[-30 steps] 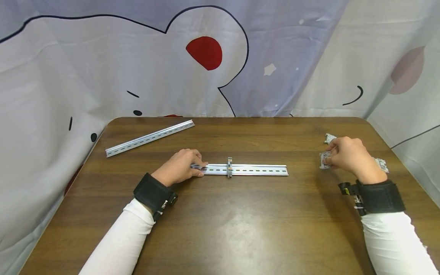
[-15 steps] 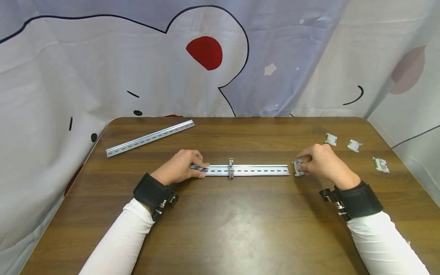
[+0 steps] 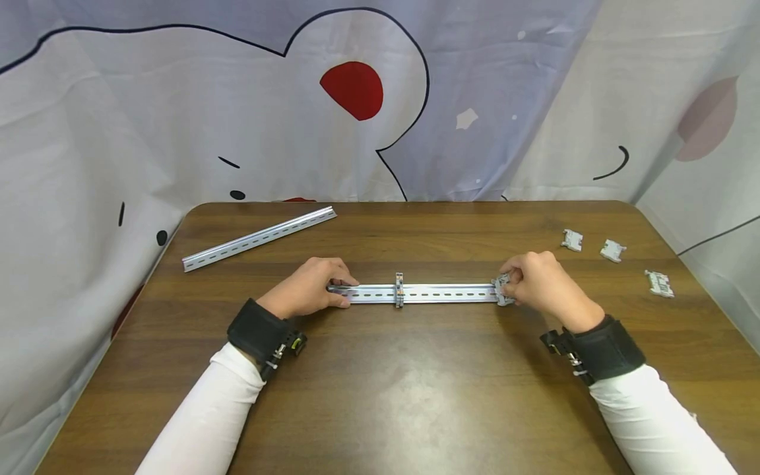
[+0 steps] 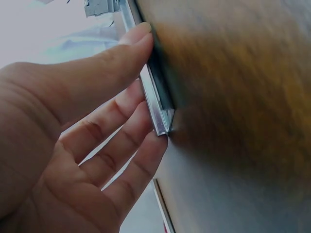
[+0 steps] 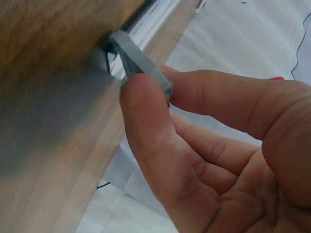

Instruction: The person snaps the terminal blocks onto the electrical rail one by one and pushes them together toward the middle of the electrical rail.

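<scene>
A slotted metal DIN rail (image 3: 448,293) lies crosswise on the wooden table. Its left end is held by my left hand (image 3: 311,287), thumb along the near edge and fingers at the far edge; the left wrist view shows this rail end (image 4: 156,109) between them. Slim terminal blocks (image 3: 399,290) stand clipped across the rail left of its middle. At the rail's right end, my right hand (image 3: 540,287) pinches a flat grey terminal block (image 3: 503,290) between thumb and finger. In the right wrist view that block (image 5: 141,56) appears tilted, overlapping the rail's end.
A second DIN rail (image 3: 261,239) lies slanted at the back left. Three loose terminal blocks lie at the right: one block (image 3: 572,240) toward the back, another block (image 3: 612,251) beside it, and a third block (image 3: 659,284) near the right edge. A patterned curtain (image 3: 237,119) hangs behind the table.
My right hand has picked up a grey terminal block from the right side and carried it left to the rail's right end. The left hand stays on the rail, which has barely shifted.
</scene>
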Demonstrator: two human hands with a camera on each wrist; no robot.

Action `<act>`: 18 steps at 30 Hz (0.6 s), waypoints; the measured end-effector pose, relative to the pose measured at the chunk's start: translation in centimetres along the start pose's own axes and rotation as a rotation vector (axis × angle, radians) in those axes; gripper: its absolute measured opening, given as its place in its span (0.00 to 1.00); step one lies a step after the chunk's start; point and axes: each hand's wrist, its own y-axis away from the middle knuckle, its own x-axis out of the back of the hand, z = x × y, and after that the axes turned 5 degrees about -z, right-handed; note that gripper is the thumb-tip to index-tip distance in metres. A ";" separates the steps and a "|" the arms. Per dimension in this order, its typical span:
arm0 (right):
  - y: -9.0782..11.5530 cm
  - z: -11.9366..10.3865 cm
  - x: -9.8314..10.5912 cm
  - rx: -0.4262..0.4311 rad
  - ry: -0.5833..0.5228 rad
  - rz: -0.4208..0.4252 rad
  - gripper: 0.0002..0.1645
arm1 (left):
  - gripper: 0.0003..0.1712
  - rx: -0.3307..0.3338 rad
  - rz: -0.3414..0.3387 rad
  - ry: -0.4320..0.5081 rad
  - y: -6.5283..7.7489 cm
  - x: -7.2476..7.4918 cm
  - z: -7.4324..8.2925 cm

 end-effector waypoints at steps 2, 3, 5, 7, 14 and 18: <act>0.1 -0.4 -0.1 0.002 0.020 0.030 0.15 | 0.20 0.006 0.004 -0.003 0.1 0.0 0.2; 0.1 -0.5 -0.2 0.004 0.027 0.044 0.14 | 0.20 0.011 0.005 -0.003 0.1 0.0 0.3; 0.2 -0.8 -0.5 0.009 0.042 0.072 0.13 | 0.19 0.019 0.006 -0.008 0.0 0.0 0.4; 0.1 -1.0 -0.7 0.010 0.044 0.089 0.13 | 0.19 0.025 0.004 -0.010 0.0 0.0 0.5; -0.4 -1.4 -1.4 0.020 0.074 0.116 0.15 | 0.21 0.022 -0.011 -0.019 0.0 0.2 0.5; -0.6 -1.5 -1.5 0.015 0.078 0.101 0.16 | 0.21 0.020 -0.014 -0.026 -0.1 0.2 0.4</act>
